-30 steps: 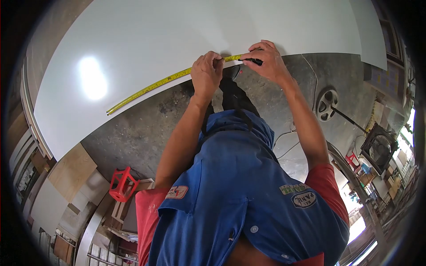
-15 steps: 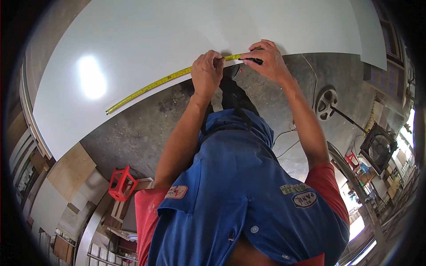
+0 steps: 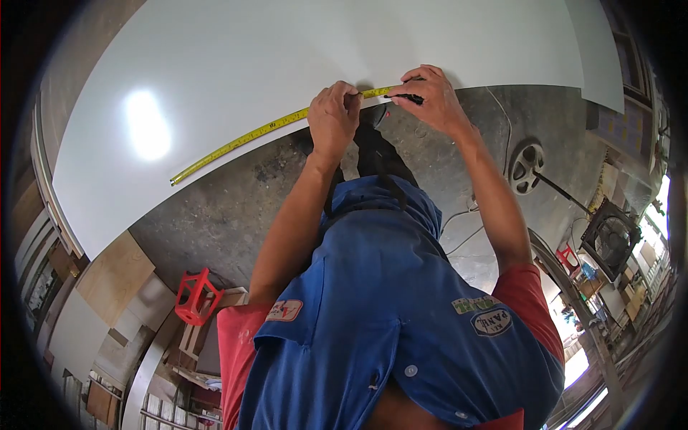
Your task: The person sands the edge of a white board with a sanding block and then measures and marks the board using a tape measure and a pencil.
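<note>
A yellow tape measure (image 3: pixel 244 139) lies extended along the near edge of a large white panel (image 3: pixel 344 43), its metal-tipped end at the left. My left hand (image 3: pixel 335 118) is closed on the tape's blade, thumb and fingers pinching it near the panel's edge. Just to the right, my right hand (image 3: pixel 435 100) grips a slim black pen (image 3: pixel 407 97), whose tip points left at the tape. Its fingers also rest close to the blade's right part, and the tape's case cannot be made out.
Below the panel edge is a grey concrete floor (image 3: pixel 215 208). A red stool (image 3: pixel 198 296) and wooden boards (image 3: pixel 115 279) stand at the left. On the right are a round metal base with a pole (image 3: pixel 527 168), a black fan (image 3: pixel 610 240) and loose cables (image 3: pixel 507 122).
Almost nothing differs. Both hands, the tape and the pen keep nearly the same places, with the pen tip shifted very slightly.
</note>
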